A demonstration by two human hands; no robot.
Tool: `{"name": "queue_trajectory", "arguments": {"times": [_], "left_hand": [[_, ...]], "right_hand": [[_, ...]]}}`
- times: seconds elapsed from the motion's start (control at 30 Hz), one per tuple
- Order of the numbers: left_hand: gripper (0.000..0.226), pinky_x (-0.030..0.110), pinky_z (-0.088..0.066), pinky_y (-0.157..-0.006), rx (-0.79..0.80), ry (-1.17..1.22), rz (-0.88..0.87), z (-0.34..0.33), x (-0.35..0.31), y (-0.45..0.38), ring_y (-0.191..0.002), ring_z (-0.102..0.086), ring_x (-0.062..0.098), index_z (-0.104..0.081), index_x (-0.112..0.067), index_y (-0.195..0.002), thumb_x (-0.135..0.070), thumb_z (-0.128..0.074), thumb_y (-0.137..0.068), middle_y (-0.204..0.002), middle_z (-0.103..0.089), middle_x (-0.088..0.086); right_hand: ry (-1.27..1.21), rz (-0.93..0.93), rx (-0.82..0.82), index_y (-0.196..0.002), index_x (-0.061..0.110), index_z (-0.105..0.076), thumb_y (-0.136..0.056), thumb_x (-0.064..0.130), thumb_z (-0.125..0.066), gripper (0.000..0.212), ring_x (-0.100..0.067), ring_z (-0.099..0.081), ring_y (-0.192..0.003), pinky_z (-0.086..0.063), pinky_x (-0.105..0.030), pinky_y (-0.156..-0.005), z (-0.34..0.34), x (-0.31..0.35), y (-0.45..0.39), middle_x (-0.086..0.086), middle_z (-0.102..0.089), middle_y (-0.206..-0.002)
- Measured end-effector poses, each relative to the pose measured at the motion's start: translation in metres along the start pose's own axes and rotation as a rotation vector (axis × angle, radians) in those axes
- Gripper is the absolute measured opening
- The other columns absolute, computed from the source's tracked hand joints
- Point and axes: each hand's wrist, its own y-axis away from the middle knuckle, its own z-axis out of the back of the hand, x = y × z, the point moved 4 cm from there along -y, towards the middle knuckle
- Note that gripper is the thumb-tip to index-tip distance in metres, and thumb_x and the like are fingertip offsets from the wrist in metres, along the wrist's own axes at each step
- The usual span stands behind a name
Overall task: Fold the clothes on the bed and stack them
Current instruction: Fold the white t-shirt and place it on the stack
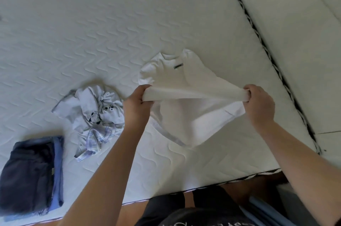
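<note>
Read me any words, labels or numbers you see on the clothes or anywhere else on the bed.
None can be read.
White shirt: a small dark neck tag, too small to read.
Crumpled pale garment: a cartoon print and paw marks, no letters visible.
The person's dark shirt: pale lettering at the bottom edge, cut off and blurred.
Folded stack: a small pale tag, unreadable.
</note>
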Motion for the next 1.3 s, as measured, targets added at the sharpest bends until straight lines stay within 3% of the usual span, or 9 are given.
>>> {"name": "queue_trajectory", "arguments": {"times": [0.17, 0.33, 0.47, 0.6, 0.77, 0.9, 1.03, 1.17, 1.3], "left_hand": [[0.044, 0.024, -0.039, -0.056, -0.05, -0.143, -0.149, 0.023, -0.017, -0.012, -0.07, -0.054, 0.007, -0.062, -0.028, -0.104, 0.0, -0.049, -0.072, -0.082, -0.063, -0.013], [0.044, 0.039, -0.045, -0.072, 0.178, -0.542, -0.422, 0.035, -0.014, -0.017, -0.086, -0.054, 0.032, -0.063, -0.007, -0.116, 0.001, -0.076, -0.074, -0.097, -0.053, 0.016], [0.046, 0.043, -0.045, -0.071, 0.319, -0.781, -0.414, 0.057, 0.028, -0.006, -0.09, -0.053, 0.038, -0.067, -0.002, -0.11, 0.017, -0.065, -0.069, -0.098, -0.052, 0.021], [0.037, 0.049, -0.05, -0.067, 0.182, -0.805, -0.312, 0.084, 0.068, 0.005, -0.09, -0.054, 0.043, -0.069, 0.002, -0.096, 0.021, -0.066, -0.064, -0.097, -0.056, 0.024], [0.051, 0.048, -0.045, -0.087, -0.024, -0.58, 0.174, 0.104, 0.122, 0.015, -0.097, -0.053, 0.043, -0.06, -0.008, -0.123, 0.01, -0.051, -0.076, -0.115, -0.055, 0.025], [0.039, 0.036, -0.051, -0.057, -0.021, 0.114, 0.682, 0.087, 0.142, 0.038, -0.078, -0.057, 0.029, -0.044, -0.014, -0.129, 0.001, -0.038, -0.093, -0.1, -0.056, 0.016], [0.047, 0.043, -0.061, -0.063, -0.057, 0.716, 0.886, 0.061, 0.142, 0.053, -0.087, -0.065, 0.034, -0.055, -0.007, -0.124, 0.013, -0.029, -0.09, -0.106, -0.063, 0.02], [0.043, 0.019, -0.057, -0.063, -0.05, 0.57, 0.786, 0.071, 0.14, 0.051, -0.086, -0.062, 0.023, -0.058, -0.001, -0.123, 0.015, -0.035, -0.09, -0.104, -0.063, 0.019], [0.029, 0.028, -0.052, -0.068, 0.002, 0.214, 0.66, 0.094, 0.155, 0.045, -0.079, -0.064, 0.024, -0.064, -0.001, -0.116, 0.004, -0.05, -0.091, -0.095, -0.067, 0.019]], "right_hand": [[0.043, -0.184, 0.118, -0.119, 0.012, -0.059, -0.082, 0.0, -0.052, 0.039, -0.039, -0.062, -0.084, -0.041, -0.035, -0.067, 0.02, -0.025, -0.014, -0.02, -0.067, -0.093], [-0.319, -0.46, 0.337, -0.095, 0.002, -0.066, -0.083, -0.005, -0.054, 0.018, -0.031, -0.07, -0.073, -0.053, -0.031, -0.06, 0.033, -0.053, -0.001, -0.024, -0.067, -0.091], [-0.38, -0.307, 0.409, -0.094, 0.003, -0.07, -0.082, -0.002, -0.064, 0.014, -0.017, -0.065, -0.051, -0.047, -0.012, -0.045, 0.048, -0.055, 0.015, -0.012, -0.068, -0.079], [-0.199, -0.163, 0.458, -0.104, 0.001, -0.069, -0.083, 0.006, -0.073, 0.022, -0.026, -0.063, -0.074, -0.047, -0.023, -0.069, 0.055, -0.05, 0.03, -0.014, -0.066, -0.084], [0.041, -0.172, 0.374, -0.102, -0.002, -0.064, -0.096, 0.011, -0.049, 0.021, -0.038, -0.056, -0.09, -0.041, -0.04, -0.076, 0.056, -0.045, 0.049, -0.026, -0.055, -0.101], [-0.388, -0.492, 0.266, -0.103, 0.002, -0.05, -0.101, 0.015, -0.04, 0.017, -0.033, -0.061, -0.078, -0.052, -0.043, -0.068, 0.046, -0.039, 0.066, -0.022, -0.056, -0.101], [-0.787, -0.711, 0.125, -0.105, 0.004, -0.049, -0.098, 0.005, -0.032, 0.018, -0.03, -0.068, -0.064, -0.055, -0.033, -0.056, 0.033, -0.032, 0.077, -0.022, -0.061, -0.095], [-0.886, -0.725, 0.095, -0.107, -0.001, -0.052, -0.094, -0.004, -0.039, 0.018, -0.017, -0.069, -0.056, -0.055, -0.021, -0.052, 0.03, -0.039, 0.075, -0.023, -0.065, -0.087], [-0.723, -0.648, 0.182, -0.103, -0.004, -0.055, -0.09, -0.003, -0.057, 0.013, -0.018, -0.069, -0.063, -0.056, -0.023, -0.059, 0.035, -0.051, 0.075, -0.021, -0.068, -0.087]]}}
